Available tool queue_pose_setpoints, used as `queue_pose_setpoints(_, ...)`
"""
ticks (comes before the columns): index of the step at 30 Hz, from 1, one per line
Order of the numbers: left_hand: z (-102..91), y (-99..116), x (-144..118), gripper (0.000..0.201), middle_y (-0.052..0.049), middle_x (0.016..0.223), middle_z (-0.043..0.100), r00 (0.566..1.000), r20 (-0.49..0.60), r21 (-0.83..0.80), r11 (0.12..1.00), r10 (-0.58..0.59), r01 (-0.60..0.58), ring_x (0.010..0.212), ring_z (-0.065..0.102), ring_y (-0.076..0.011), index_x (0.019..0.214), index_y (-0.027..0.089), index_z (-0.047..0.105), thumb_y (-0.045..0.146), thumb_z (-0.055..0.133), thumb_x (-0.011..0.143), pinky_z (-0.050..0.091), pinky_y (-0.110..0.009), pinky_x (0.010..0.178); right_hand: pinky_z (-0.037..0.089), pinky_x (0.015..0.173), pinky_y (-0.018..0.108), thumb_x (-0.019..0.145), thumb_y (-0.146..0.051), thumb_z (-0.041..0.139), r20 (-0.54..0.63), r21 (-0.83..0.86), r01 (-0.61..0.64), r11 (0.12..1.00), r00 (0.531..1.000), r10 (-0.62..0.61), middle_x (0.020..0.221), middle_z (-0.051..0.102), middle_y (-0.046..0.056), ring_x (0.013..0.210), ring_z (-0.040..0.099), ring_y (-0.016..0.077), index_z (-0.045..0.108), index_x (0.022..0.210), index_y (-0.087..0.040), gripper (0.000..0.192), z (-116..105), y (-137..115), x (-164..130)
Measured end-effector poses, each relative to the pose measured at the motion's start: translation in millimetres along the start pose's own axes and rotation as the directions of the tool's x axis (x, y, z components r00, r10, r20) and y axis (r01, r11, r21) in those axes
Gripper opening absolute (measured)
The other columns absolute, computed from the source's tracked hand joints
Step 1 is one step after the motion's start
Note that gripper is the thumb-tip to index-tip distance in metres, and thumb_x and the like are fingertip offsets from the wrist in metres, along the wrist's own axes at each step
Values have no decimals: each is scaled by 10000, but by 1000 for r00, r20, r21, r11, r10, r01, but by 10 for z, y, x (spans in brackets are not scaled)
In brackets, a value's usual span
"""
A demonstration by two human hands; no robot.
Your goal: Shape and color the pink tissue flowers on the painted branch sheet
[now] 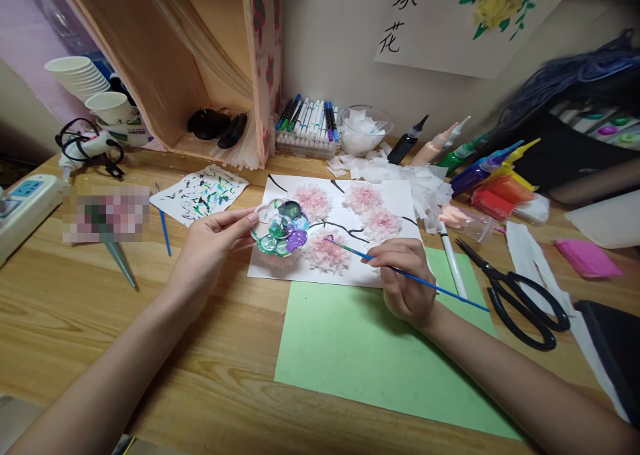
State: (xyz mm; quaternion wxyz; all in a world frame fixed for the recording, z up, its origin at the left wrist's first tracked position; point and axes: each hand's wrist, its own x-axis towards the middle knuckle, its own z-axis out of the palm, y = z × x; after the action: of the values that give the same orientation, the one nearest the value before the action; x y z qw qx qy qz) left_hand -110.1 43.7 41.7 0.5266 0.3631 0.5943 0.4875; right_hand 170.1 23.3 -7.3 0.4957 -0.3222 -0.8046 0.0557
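My left hand (pixel 215 241) grips a flower-shaped paint palette (pixel 280 227) by its edge, tilted above the white paper. Green, white and purple paint fills its wells. A thin blue paintbrush (pixel 425 280) is pinched in my right hand (pixel 407 278). Its tip, with purple on it, lies at a pink tissue-paper flower (pixel 327 251); whether it touches cannot be told. More pink flowers and black painted branches cover the white paper (pixel 280 283). Beneath lies a green sheet (pixel 350 348). The palette hides part of the paper's left side.
Black scissors (pixel 515 288) and a white marker (pixel 453 265) lie at right. Paint bottles (pixel 407 141), torn white tissue (pixel 425 188) and a box of markers (pixel 307 128) stand behind. A paint-spotted sheet (pixel 200 191), another brush (pixel 164 225) and a power strip (pixel 30 205) are at left.
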Motion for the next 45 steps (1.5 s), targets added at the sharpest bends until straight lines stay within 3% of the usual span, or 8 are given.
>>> queue_pose_setpoints(6, -3, -10, 8, 315, -42, 881, 766, 1000, 8, -1, 1000, 8, -8, 814, 704, -156, 867, 215, 777, 373, 843, 602, 569, -221, 734, 468, 712, 366, 841, -54, 484, 41, 15, 2, 1000, 999, -3, 838, 668, 36, 838, 575, 209, 541, 1039, -240, 278, 16, -3, 24)
queue_pose_setpoints(13, -2, -2, -1, 268, -10, 855, 766, 1000, 13, -3, 1000, 4, -4, 791, 700, -116, 855, 236, 774, 359, 834, 625, 556, -168, 713, 483, 718, 357, 860, -57, 480, 76, -26, 4, 1000, 997, -2, 854, 658, 44, 863, 560, 210, 537, 1045, -234, 263, 27, -11, 40)
queue_pose_setpoints(37, -11, 3, 2, 279, -19, 853, 766, 1000, 16, -11, 1000, 11, -11, 755, 696, -102, 852, 233, 775, 360, 842, 614, 554, -151, 688, 474, 765, 372, 878, -85, 483, 17, -64, -43, 997, 999, 44, 878, 650, 50, 881, 567, 211, 558, 1029, -225, 219, 45, 8, 24)
queue_pose_setpoints(42, 10, -12, -11, 311, -23, 856, 767, 1000, 2, 10, 1000, 21, -21, 737, 689, -102, 882, 222, 771, 382, 831, 623, 548, -164, 693, 465, 739, 376, 908, -148, 447, -113, -33, 30, 999, 993, -33, 900, 689, 55, 832, 596, 207, 585, 1044, -211, 203, 20, -13, -3)
queue_pose_setpoints(45, 54, -8, -52, 359, -44, 873, 767, 998, -35, 30, 998, 56, -55, 732, 693, -123, 925, 189, 763, 387, 823, 632, 561, -194, 682, 470, 732, 368, 941, -193, 399, -70, -21, 101, 995, 992, -102, 951, 705, 65, 853, 608, 209, 580, 1089, -205, 234, 22, -70, -4)
